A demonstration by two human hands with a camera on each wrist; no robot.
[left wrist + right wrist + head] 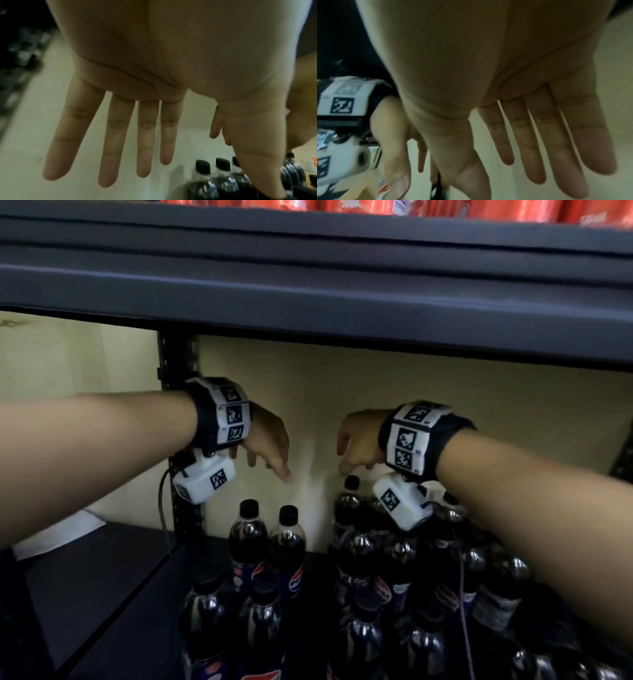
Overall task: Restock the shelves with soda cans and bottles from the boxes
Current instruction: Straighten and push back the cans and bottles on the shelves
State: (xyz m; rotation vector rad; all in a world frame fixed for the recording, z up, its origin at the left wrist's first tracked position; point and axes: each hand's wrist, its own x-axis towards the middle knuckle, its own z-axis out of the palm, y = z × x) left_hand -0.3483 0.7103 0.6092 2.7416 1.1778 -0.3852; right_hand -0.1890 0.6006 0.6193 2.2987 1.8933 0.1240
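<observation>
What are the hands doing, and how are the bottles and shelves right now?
Left hand: open, fingers straight, holding nothing, above the bottles.
Right hand: open, fingers straight, holding nothing, above the bottles.
Cola bottles: upright, black caps on, full of dark drink, standing on the shelf.
Lower shelf: partly filled, bare on its left part.
Upper shelf: holds orange packs, only their bottoms showing.
</observation>
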